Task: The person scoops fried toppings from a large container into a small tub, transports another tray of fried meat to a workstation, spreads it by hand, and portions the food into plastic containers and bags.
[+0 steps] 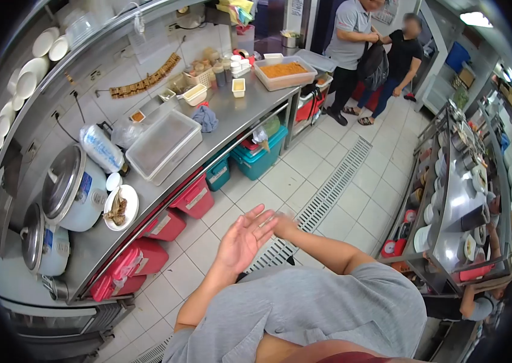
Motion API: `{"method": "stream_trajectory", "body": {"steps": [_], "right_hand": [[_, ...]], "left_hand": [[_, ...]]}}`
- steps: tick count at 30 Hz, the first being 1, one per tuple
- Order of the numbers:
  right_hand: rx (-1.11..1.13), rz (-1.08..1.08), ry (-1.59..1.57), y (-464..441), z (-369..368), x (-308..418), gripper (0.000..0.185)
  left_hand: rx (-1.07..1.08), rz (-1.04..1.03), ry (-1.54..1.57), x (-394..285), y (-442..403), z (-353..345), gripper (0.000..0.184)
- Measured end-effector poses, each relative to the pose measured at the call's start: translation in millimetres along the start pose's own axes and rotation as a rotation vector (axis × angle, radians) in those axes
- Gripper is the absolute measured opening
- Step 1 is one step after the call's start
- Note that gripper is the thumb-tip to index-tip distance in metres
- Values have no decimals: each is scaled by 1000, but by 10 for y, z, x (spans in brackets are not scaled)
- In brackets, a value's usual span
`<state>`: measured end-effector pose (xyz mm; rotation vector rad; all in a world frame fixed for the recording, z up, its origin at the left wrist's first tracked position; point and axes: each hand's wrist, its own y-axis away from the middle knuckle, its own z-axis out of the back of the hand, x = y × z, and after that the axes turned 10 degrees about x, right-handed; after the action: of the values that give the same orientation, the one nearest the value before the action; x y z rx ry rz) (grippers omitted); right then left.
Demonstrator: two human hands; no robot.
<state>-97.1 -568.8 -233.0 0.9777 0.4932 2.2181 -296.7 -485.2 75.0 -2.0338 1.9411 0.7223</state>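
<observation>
My left hand (245, 238) is raised in front of my chest, palm turned up and fingers stretched out, holding nothing. Close against its fingertips is my right hand (284, 225), smeared by motion, so its fingers do not show clearly. Whether the two hands touch, I cannot tell. Both are over the tiled floor, away from the steel counter (219, 130). On that counter's near end, a white plate (133, 219) carries brown food pieces (117, 207). A lidded clear plastic container (164, 145) stands farther along it.
Two large lidded pots (65, 187) occupy the counter's left end. Red bins (192, 196) and teal bins (262, 154) sit underneath. A floor drain grate (343, 175) runs past me. Two people (352, 36) stand at the far end. A loaded steel rack (443, 199) is on the right.
</observation>
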Motion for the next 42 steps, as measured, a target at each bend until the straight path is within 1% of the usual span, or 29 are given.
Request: {"method": "stream_trajectory", "body": {"steps": [2,3,4,6,7,8,10,11,12,14,15,16,19,20,21,22,24,25,26,29,31,32,34,35,36,38,40,41,42], "right_hand": [[273,-111,-544,564,406,481,59],[375,-220,-782,934,679,812,58],[461,-163,-1012,1036,802,959,57],[596,68,-1387,1031,886,1180,56],[666,181,-1538,978,897,1253,55],[715,286,-1632,884,925,1323,54],[753,442,-1740,684,1000,1441,52],[742,477,-1755,561,1077,1499,52],[706,483,-1764,438,1164,1518,51],[648,398,-1835,268,1423,1584,45],[378,338,-1737,404,1730,1867,39],[382,338,-1738,221,1850,1845,39],[188,321,-1508,-252,2216,1782,30],[193,319,-1506,-433,2293,1817,30],[51,313,-1385,-601,2356,1854,30],[-78,298,-1259,-724,2398,1868,35],[-32,280,-1090,-895,2517,1957,38],[-176,524,-751,-966,2568,2116,33],[-316,743,-395,-1020,2627,2261,28],[-176,889,-337,-1151,2809,2532,24],[-136,1048,-60,-1331,2910,2574,41],[-141,1045,-63,-1424,3021,2547,41],[-145,1153,379,-1640,3318,2420,60],[-192,1308,363,-1881,3465,2244,68],[-185,1310,364,-2045,3656,2081,68],[-257,1044,566,-2348,4083,1728,68],[-383,698,424,-2626,4534,1422,66],[-436,555,381,-2954,4562,1028,61],[-478,419,341,-3340,4550,552,56]], "left_hand": [[418,-251,-543,-221,-147,-127,62],[323,-498,-1199,-280,-263,-180,56],[319,-481,-1187,-275,-406,-171,56],[350,-693,-2023,-193,-655,25,44],[542,-632,-1994,-43,-862,475,40],[518,-616,-1991,-48,-912,720,40],[531,-847,-2009,-261,-979,1134,37],[440,-849,-1965,-383,-1080,1319,34],[433,-840,-1971,-506,-1149,1535,34],[-105,-373,-1764,-763,-1286,2078,34],[-277,-208,-1978,-757,-1365,2687,36],[-455,-28,-2177,-760,-1350,3298,37],[-397,97,-2058,-1161,-1032,3845,40],[-504,211,-1609,-1308,-987,3811,42],[-585,307,-1149,-1441,-979,3753,45],[-598,317,-1133,-1509,-1002,3770,45],[-712,301,-907,-1712,-1158,3786,49],[-684,315,-790,-1853,-1305,3608,50],[-654,329,-676,-1943,-1510,3403,52],[-253,130,-359,-1969,-2261,3005,61],[-157,93,-249,-2153,-2652,2379,67],[-96,85,-153,-2250,-2827,2137,66],[27,63,46,-2410,-3212,1691,65],[85,49,148,-2474,-3403,1516,64],[110,36,200,-2557,-3587,1420,64],[96,-29,276,-2796,-3913,1306,63],[10,-158,328,-2928,-4230,1430,63],[-138,-113,-67,-2982,-4446,1627,64],[-260,-117,-243,-3038,-4610,1739,64]]}}
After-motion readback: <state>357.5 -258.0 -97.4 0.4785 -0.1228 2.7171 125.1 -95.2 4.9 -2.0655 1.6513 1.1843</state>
